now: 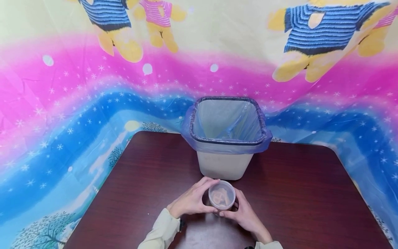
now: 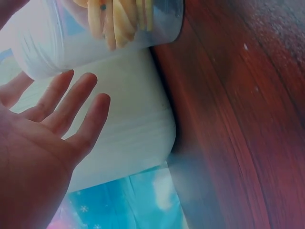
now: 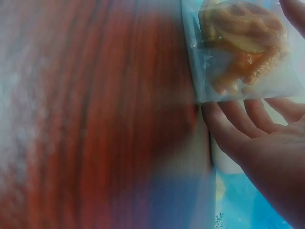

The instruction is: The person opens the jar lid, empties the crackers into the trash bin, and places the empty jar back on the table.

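Observation:
A clear plastic jar with a round, pale translucent lid stands in front of the bin, between my two hands. Several curled, tan-yellow snack-like pieces lie inside it; their exact kind is unclear. My left hand grips the jar's left side near the lid, thumb at the front and fingers behind. From the other side my right hand holds it lower down, thumb in front. In the right wrist view the fingers touch the jar's wall, and the pieces show through it.
Just beyond the jar stands a pale waste bin with a dark rim, lined with a blue-violet plastic bag. Both rest on a dark reddish-brown table. Behind hangs a printed cloth with bears and snowflakes.

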A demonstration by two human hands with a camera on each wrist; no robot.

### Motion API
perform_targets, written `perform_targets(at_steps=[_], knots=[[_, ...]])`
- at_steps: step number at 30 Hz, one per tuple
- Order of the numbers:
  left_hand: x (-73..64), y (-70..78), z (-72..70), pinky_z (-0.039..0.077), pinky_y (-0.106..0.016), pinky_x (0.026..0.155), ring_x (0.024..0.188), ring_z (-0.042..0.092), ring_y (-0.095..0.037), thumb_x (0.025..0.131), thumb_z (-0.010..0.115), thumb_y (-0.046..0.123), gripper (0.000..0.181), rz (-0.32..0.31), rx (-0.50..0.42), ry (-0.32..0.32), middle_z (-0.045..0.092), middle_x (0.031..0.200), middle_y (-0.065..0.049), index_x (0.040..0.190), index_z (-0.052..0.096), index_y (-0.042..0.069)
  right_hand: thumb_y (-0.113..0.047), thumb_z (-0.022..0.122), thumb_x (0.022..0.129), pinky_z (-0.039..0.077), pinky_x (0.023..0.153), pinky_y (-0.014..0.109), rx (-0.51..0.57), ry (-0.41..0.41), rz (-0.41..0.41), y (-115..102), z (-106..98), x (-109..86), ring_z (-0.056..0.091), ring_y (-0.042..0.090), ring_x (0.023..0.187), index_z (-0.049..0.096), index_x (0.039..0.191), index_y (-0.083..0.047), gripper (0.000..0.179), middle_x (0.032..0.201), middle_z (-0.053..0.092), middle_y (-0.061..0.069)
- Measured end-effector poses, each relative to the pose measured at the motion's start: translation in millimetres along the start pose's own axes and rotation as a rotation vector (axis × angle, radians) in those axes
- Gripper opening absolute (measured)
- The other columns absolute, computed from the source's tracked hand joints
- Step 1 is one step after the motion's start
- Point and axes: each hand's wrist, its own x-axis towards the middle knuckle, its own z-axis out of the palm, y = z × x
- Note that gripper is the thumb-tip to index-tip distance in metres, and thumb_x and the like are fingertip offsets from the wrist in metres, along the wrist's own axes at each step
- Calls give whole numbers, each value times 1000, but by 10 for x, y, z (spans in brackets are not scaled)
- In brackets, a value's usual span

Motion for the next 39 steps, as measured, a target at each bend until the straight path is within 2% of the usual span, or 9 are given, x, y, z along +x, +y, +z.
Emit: perform_targets(at_steps=[7, 19, 36, 39], knots=[[-38, -16, -32, 46, -26, 99, 113, 55, -9, 71, 85, 34, 85, -16, -8, 14, 56, 125, -4, 143, 44, 17, -20, 90, 65, 49, 93, 26, -22, -3, -7, -9, -11, 3, 49, 17, 115, 43, 142, -16, 90, 130, 47, 13], [-62, -64, -34, 47, -25, 97, 111, 56, -8, 71, 85, 29, 80, 48, 15, 74, 57, 122, -1, 140, 48, 13, -19, 89, 65, 49, 94, 28, -27, 1, -14, -20, -15, 3, 49, 17, 116, 44, 141, -16, 88, 131, 48, 11], [-89, -89, -26, 48, -23, 92, 104, 59, -17, 74, 84, 29, 78, 5, -3, 76, 56, 112, 1, 141, 47, 16, -18, 89, 65, 48, 94, 27, -23, 6, 4, -21, -13, -2, 49, 17, 117, 44, 141, -15, 88, 133, 47, 12], [-88, -84, -26, 48, -23, 92, 104, 59, -17, 73, 84, 30, 78, 3, -9, 75, 56, 112, 2, 140, 48, 13, -17, 89, 65, 48, 95, 26, -23, 7, 13, -19, -11, -4, 48, 17, 117, 44, 141, -15, 88, 133, 47, 12]])
